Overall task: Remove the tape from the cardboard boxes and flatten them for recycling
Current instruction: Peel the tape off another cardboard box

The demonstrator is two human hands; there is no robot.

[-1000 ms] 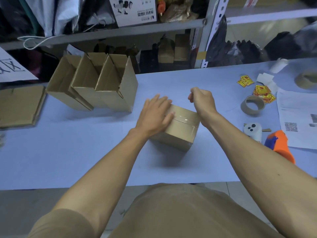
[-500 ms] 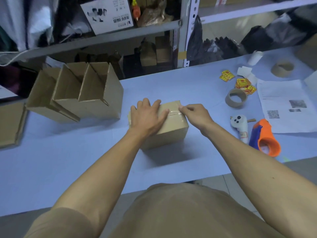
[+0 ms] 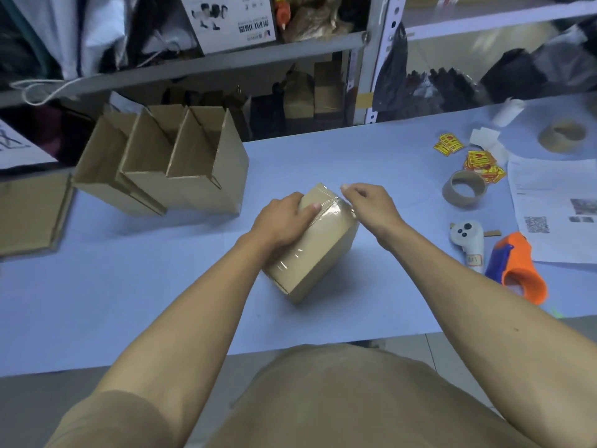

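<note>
A small sealed cardboard box lies at an angle in the middle of the blue table, with clear tape running over its top. My left hand grips the box's far left edge, thumb on the top face. My right hand is at the far right corner, its fingertips pinching the tape where it lifts off the box.
Three open cardboard boxes stand at the back left, beside flat cardboard. On the right lie tape rolls, stickers, printed sheets, a white controller and an orange tape dispenser. Shelving rises behind.
The box has been turned so one corner points toward me. My left hand shifted from flat on top to gripping the far edge. My right hand moved to the far corner with the tape.
</note>
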